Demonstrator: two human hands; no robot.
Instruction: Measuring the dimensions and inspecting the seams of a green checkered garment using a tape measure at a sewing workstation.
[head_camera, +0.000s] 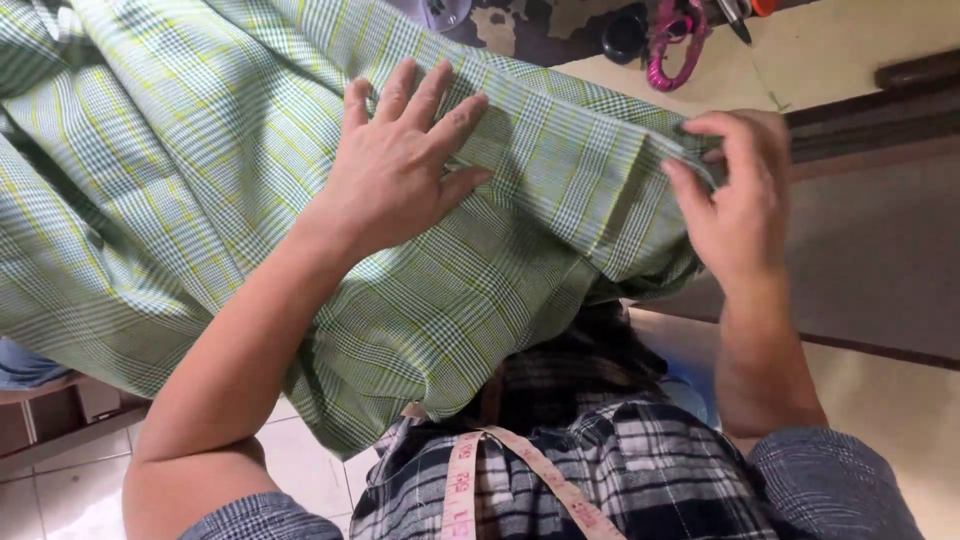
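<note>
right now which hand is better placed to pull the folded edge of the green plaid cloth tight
Probably the right hand: its fingers already pinch the folded edge at the corner of the green plaid cloth. The left hand lies flat and spread on top, better suited to holding the cloth down.

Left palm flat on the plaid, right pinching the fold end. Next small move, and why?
Probably slide the left hand along the folded edge toward the right hand: the green plaid fabric is pinned flat and pinched at its corner, yet the fold between looks uncreased.
</note>
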